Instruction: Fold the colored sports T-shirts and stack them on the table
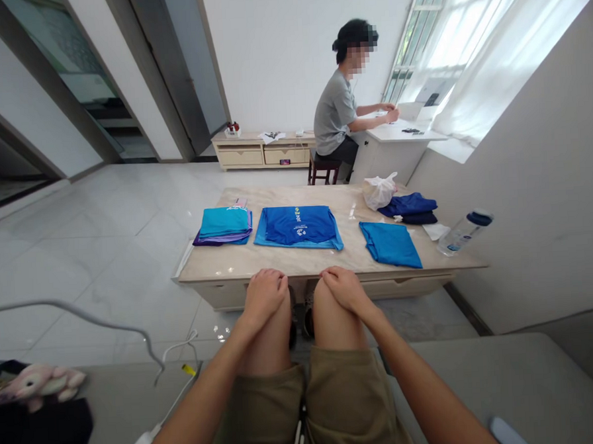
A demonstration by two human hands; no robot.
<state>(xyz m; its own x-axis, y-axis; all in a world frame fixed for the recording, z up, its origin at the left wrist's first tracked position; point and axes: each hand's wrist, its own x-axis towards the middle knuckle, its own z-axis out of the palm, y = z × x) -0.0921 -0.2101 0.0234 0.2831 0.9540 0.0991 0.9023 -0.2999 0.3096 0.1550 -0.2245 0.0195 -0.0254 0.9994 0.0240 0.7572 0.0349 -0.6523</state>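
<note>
My left hand (267,291) rests over my left knee, its fingers draped across the kneecap and holding nothing. On the other knee lies my right hand (344,287), also with nothing in it. Beyond my knees is a low marble-topped table (299,265). On it, from left to right, are a stack of folded cloths (223,222) with teal on top and purple below, a folded blue garment (299,225) with white and yellow print, and a folded teal-blue cloth (391,243). Neither hand touches them.
Dark blue clothing (409,206), a white plastic bag (379,191) and a clear water bottle (463,233) stand at the table's right. A person (337,107) sits at a white desk (396,147) by the window. A plush toy (39,384) and cables lie at left.
</note>
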